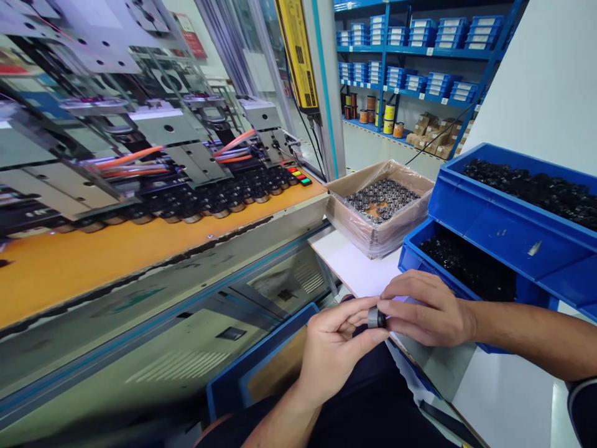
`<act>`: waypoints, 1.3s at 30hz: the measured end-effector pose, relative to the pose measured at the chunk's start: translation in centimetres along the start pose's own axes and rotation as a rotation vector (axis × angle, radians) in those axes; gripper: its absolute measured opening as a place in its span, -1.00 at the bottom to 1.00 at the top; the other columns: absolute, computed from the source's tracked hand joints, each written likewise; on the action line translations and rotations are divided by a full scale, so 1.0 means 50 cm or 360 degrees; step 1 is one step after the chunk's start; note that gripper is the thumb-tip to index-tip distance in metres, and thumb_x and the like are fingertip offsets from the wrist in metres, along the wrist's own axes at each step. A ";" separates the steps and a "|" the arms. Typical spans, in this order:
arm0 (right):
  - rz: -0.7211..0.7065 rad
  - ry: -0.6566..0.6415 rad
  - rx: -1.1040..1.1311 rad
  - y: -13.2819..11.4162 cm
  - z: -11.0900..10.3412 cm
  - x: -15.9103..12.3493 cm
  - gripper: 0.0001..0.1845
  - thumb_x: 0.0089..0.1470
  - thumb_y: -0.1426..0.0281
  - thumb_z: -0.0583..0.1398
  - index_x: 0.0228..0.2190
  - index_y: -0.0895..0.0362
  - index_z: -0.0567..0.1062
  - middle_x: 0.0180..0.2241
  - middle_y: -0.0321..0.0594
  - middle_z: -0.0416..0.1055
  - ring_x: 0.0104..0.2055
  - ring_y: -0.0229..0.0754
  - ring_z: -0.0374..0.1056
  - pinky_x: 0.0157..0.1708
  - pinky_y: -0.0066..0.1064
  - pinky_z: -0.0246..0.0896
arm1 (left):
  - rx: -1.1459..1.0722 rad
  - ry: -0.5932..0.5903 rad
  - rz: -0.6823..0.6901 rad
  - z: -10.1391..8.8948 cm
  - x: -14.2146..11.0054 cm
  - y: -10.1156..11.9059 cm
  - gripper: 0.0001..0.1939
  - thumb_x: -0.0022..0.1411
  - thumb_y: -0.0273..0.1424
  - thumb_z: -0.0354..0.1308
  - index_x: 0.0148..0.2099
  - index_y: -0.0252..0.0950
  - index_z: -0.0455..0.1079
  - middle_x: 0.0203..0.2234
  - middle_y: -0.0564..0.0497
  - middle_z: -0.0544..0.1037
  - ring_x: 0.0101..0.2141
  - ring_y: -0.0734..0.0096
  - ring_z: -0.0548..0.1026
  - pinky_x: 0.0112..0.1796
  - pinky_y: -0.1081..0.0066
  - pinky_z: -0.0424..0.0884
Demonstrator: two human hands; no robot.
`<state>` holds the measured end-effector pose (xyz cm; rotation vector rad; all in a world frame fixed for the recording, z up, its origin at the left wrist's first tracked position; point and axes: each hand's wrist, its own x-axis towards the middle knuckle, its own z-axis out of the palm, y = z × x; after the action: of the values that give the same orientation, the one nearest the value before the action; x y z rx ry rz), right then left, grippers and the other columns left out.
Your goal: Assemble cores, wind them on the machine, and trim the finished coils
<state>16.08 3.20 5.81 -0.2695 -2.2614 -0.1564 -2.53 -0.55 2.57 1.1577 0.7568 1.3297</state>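
Both my hands meet in front of me over my lap, pinching one small dark grey ring-shaped part (375,318). My left hand (333,348) grips it from the left with thumb and fingers closed. My right hand (426,310) closes on it from the right, fingers curled. Just beyond my right hand are two stacked blue bins (494,233) full of small black parts. A cardboard box (368,233) lined with plastic holds several metallic ring parts.
To the left stands a machine with an orange deck (93,255), a row of dark round parts (209,202) and grey metal plates above. A white table surface (354,264) bears the box. A blue bin (261,367) sits low by my knee. Blue shelving with boxes (420,56) stands behind.
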 end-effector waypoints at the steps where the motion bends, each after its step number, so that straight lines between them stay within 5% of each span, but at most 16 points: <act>1: 0.0001 0.0002 -0.0002 0.000 0.000 0.000 -0.84 0.15 0.52 0.20 -0.19 0.30 0.46 -0.31 -0.03 0.46 -0.26 -0.19 0.42 -0.32 -0.36 0.43 | 0.0023 0.0009 -0.0010 0.000 -0.001 0.000 -0.65 -0.12 -0.50 0.44 -0.19 -0.29 0.61 -0.45 -0.05 0.68 -0.43 0.30 0.64 -0.33 0.44 0.60; 21: -0.0151 -0.0014 -0.0189 0.001 -0.001 0.001 -0.84 0.20 0.43 0.19 -0.23 0.30 0.48 -0.45 -0.17 0.42 -0.37 -0.23 0.37 -0.38 -0.36 0.42 | -0.0066 -0.0011 -0.0190 0.014 -0.005 0.003 -0.63 -0.17 -0.37 0.50 -0.23 -0.32 0.61 -0.44 -0.08 0.68 -0.41 0.23 0.65 -0.30 0.37 0.62; 27: -0.0083 0.0063 -0.0130 -0.008 0.007 -0.004 -0.76 0.17 0.55 0.12 -0.11 0.37 0.42 -0.32 0.02 0.48 -0.24 -0.12 0.43 -0.33 -0.26 0.48 | 0.0007 0.0324 0.0165 0.030 -0.010 -0.017 -0.65 -0.13 -0.47 0.47 -0.20 -0.27 0.60 -0.33 -0.09 0.69 -0.30 0.22 0.66 -0.24 0.38 0.61; 33: 0.0202 0.0102 0.0238 -0.024 0.001 -0.003 -0.79 0.14 0.61 0.14 -0.14 0.31 0.42 -0.29 0.02 0.48 -0.21 -0.17 0.43 -0.24 -0.29 0.51 | 0.0742 0.0083 0.0845 -0.002 0.001 0.007 -0.74 -0.04 -0.55 0.41 -0.25 -0.17 0.62 -0.33 -0.04 0.69 -0.36 0.29 0.65 -0.28 0.42 0.60; 39: 0.0137 0.0061 0.0154 -0.014 0.009 0.000 -0.83 0.17 0.54 0.18 -0.17 0.31 0.42 -0.32 -0.03 0.49 -0.24 -0.16 0.43 -0.23 -0.29 0.48 | 0.0896 0.0187 0.0887 -0.011 -0.005 0.004 -0.81 0.03 -0.52 0.36 -0.25 -0.22 0.59 -0.35 -0.05 0.69 -0.36 0.27 0.65 -0.29 0.37 0.60</act>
<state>15.57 2.61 5.53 -0.3095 -2.2076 -0.0067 -3.16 -0.69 2.52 1.8453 0.9725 1.7085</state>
